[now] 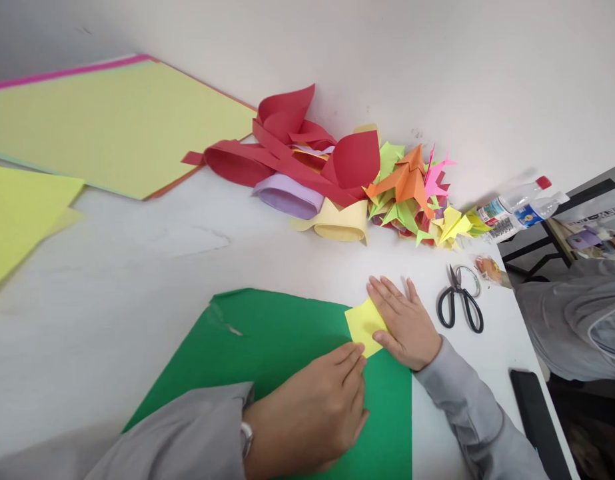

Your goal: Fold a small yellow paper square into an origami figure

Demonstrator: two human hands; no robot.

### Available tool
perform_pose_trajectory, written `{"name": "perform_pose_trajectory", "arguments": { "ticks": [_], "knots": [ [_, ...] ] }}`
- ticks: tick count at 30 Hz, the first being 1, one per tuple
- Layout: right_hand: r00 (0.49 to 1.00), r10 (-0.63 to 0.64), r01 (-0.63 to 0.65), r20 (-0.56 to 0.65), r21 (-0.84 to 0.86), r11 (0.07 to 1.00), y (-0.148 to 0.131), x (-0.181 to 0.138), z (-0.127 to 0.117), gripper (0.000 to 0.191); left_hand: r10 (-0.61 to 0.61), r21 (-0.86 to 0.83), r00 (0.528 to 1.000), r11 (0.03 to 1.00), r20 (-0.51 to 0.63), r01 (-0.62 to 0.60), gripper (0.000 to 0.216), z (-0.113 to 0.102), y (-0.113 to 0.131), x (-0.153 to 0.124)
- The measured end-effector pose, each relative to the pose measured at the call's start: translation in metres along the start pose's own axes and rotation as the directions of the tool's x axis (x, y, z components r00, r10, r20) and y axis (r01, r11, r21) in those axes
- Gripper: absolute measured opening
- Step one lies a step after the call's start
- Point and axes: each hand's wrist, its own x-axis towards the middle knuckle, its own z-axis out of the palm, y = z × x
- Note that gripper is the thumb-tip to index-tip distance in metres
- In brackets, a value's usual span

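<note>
- Currently on a fold/smooth step, by the look of it: small yellow paper [364,325] on the far right part of the green sheet [272,340].
- Right hand [407,328]: fingers spread, laid flat over the paper's right side.
- Left hand [312,407]: fingertips bunched at the paper's near edge; can't tell if pinching or only pressing.
- Next move probably calls for a steady right palm, edges lined up, even fingertip pressure.
- Scissors [456,293] lie apart, right.

- Passage is offered left of the green sheet [287,340].
- The far side is blocked by folded paper [354,160].
- The right is obstructed by scissors [456,287].
</note>
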Motion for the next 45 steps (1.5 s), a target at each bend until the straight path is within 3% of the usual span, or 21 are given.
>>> {"name": "perform_pose_trajectory", "arguments": {
  "ticks": [6, 14, 18, 25, 28, 34, 37, 42, 45],
  "knots": [
    [0.993, 0.114, -0.114, 0.01, -0.02, 0.993, 0.012, 0.008, -0.002, 0.066, 0.005, -0.03, 1.0, 1.0, -0.02, -0.005, 0.03, 0.0, -0.001, 0.0],
    [0.991, 0.137, -0.136, 0.007, -0.018, 0.99, 0.013, 0.009, 0.0, 0.064, -0.018, -0.129, 0.999, 0.992, -0.026, 0.015, 0.027, 0.0, -0.009, 0.002],
    [0.987, 0.159, -0.159, 0.01, -0.025, 0.987, 0.011, 0.01, 0.0, 0.061, -0.03, -0.091, 0.999, 0.995, -0.028, 0.027, 0.031, 0.0, -0.005, 0.002],
    [0.989, 0.149, -0.149, 0.006, 0.001, 0.989, 0.015, 0.01, 0.004, 0.059, -0.049, -0.098, 0.992, 0.995, -0.115, 0.037, 0.019, 0.004, -0.011, 0.004],
    [0.992, 0.129, -0.129, -0.01, 0.007, 0.992, 0.017, 0.01, 0.007, 0.06, -0.165, -0.033, 0.986, 0.986, -0.005, 0.165, 0.031, 0.007, -0.024, 0.007],
    [0.994, 0.109, -0.11, -0.029, -0.008, 0.994, 0.017, 0.01, 0.008, 0.06, -0.158, -0.068, 0.977, 0.983, 0.145, 0.169, 0.053, 0.013, -0.037, 0.007],
    [0.994, 0.084, -0.086, -0.069, -0.022, 0.996, 0.015, 0.009, 0.006, 0.062, -0.17, -0.099, 0.97, 0.977, 0.176, 0.189, 0.055, 0.013, -0.037, 0.005],
    [0.995, -0.075, 0.072, -0.07, -0.045, 0.996, 0.013, 0.003, 0.003, 0.059, -0.21, -0.119, 0.957, 0.964, 0.198, 0.236, 0.055, 0.012, -0.038, 0.004],
    [0.996, -0.061, 0.057, -0.072, -0.056, 0.997, 0.012, 0.003, 0.004, 0.055, -0.229, -0.119, 0.953, 0.959, 0.198, 0.255, 0.052, 0.009, -0.038, 0.004]
  ]
}}
